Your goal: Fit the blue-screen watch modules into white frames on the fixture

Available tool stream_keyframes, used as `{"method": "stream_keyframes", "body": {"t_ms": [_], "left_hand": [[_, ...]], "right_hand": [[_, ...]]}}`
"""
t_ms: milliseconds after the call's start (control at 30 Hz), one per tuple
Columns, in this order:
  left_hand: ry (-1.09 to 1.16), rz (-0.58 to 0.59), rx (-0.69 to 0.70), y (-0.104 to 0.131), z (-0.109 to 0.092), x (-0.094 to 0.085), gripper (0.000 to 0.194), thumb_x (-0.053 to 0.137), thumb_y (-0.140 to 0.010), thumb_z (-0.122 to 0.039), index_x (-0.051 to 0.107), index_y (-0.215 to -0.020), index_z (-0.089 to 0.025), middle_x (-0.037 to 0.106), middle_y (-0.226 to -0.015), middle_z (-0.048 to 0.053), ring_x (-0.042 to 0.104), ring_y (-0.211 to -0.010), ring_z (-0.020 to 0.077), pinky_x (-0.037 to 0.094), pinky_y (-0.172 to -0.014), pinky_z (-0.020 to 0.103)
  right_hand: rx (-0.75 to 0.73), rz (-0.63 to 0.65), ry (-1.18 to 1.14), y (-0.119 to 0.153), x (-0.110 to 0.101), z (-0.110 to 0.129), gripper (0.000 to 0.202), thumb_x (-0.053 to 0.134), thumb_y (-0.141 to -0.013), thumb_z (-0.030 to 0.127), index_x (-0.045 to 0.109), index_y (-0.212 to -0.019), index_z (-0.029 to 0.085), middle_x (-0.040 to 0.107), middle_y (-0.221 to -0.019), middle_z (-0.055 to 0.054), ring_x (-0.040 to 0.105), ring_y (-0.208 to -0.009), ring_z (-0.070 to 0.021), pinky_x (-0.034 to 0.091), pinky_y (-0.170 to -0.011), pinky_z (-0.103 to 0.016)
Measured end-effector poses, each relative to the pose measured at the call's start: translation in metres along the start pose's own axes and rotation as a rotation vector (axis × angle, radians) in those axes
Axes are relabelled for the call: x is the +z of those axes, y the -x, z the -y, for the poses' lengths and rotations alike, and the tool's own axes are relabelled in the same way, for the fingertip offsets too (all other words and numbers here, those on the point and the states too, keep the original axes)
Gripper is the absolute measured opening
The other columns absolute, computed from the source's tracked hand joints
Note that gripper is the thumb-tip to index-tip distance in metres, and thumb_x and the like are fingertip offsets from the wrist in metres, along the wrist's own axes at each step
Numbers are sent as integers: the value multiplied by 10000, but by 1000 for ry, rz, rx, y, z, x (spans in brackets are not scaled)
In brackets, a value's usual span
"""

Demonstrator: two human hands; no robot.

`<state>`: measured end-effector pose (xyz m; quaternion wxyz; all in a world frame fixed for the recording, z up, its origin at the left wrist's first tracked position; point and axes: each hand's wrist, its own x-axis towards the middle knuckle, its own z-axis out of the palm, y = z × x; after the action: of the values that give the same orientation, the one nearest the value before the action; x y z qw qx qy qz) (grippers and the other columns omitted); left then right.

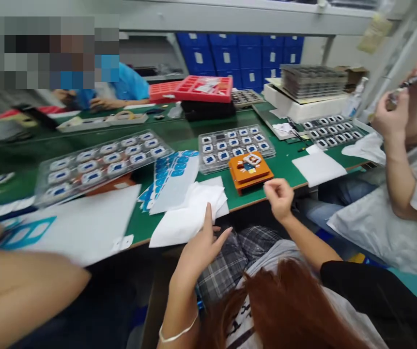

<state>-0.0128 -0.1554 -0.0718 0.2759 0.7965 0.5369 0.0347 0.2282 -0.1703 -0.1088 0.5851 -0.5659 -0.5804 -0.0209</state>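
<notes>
My left hand (203, 245) hovers at the table's front edge, fingers stretched out and apart, with nothing in it. Its index finger reaches over a white cloth or paper (186, 213). My right hand (281, 198) is closed, fingertips pinched together; whatever lies between them is too small or hidden. Just left of it stands an orange fixture block (254, 175), and on its top sits a white-rimmed part (252, 159). Behind the block is a clear tray (204, 166) of white-framed parts with blue film. Sheets of blue stickers (175, 177) lie partly under the white cloth.
Another clear tray (41, 191) of similar parts is at left. A co-worker's arm (23, 291) enters at lower left; another person's hands (393, 114) hold a dark tool at right. Red bins (208, 89) stand at the back, near a co-worker in blue (133, 82).
</notes>
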Motion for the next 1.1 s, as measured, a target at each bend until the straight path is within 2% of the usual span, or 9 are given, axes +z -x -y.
{"method": "stream_keyframes", "body": {"t_ms": [100,200,367,467,600,733,900,1000,1100], "left_hand": [[71,90,156,-3,7,5,903,441,-920,-538,-76,-1567,-178,646,-1284,148,679,-1083,276,514,-936,408],[158,199,280,0,9,16,835,433,-916,-527,23,-1576,-221,640,-1300,102,627,-1185,243,469,-1032,403],[192,282,310,5,7,32,713,442,-901,-507,262,-1539,-244,650,-1296,61,619,-1197,235,462,-1062,394],[168,264,322,6,8,34,662,461,-886,-532,403,-1475,-237,647,-1305,64,624,-1189,260,521,-989,383],[180,246,324,3,16,35,680,478,-870,-579,449,-1447,-221,652,-1298,80,621,-1198,274,547,-953,373],[171,352,290,-9,29,50,728,495,-842,-608,468,-1434,-186,642,-1316,95,593,-1249,274,499,-1047,383],[50,458,242,-19,41,68,675,518,-824,-596,563,-1353,-180,643,-1312,96,572,-1277,282,458,-1099,407],[75,478,255,-14,42,60,681,501,-852,-590,517,-1400,-186,597,-1374,84,535,-1318,268,426,-1129,406],[114,485,276,-4,40,42,677,487,-881,-588,488,-1424,-184,562,-1414,75,500,-1350,256,377,-1166,412]], "right_hand": [[-80,259,-29,37,23,3,212,543,-919,389,668,-860,229,588,-604,-4,532,-522,-154,484,-580,-282],[-121,507,-53,64,31,-6,106,615,-836,309,684,-789,243,597,-571,11,550,-529,-157,473,-603,-280],[-5,753,-7,87,33,-32,86,606,-864,228,685,-843,199,648,-687,-4,610,-661,-155,468,-646,-262],[139,849,31,86,36,-47,157,619,-945,298,656,-969,147,650,-825,-16,624,-745,-149,522,-716,-294],[369,914,64,82,35,-64,285,601,-982,360,606,-1153,132,628,-1088,-70,639,-902,-185,571,-786,-360],[519,917,33,90,22,-64,321,607,-977,354,586,-1222,146,597,-1199,-88,624,-1010,-225,565,-850,-404],[546,929,-47,95,0,-44,351,614,-970,373,587,-1228,137,588,-1221,-80,610,-1056,-263,552,-885,-431],[510,1028,-77,84,-10,-36,352,614,-970,372,584,-1232,139,586,-1224,-82,610,-1057,-261,552,-885,-432],[443,1200,-90,61,-16,-31,342,608,-975,368,582,-1231,142,589,-1217,-86,615,-1042,-246,557,-873,-424]]}}
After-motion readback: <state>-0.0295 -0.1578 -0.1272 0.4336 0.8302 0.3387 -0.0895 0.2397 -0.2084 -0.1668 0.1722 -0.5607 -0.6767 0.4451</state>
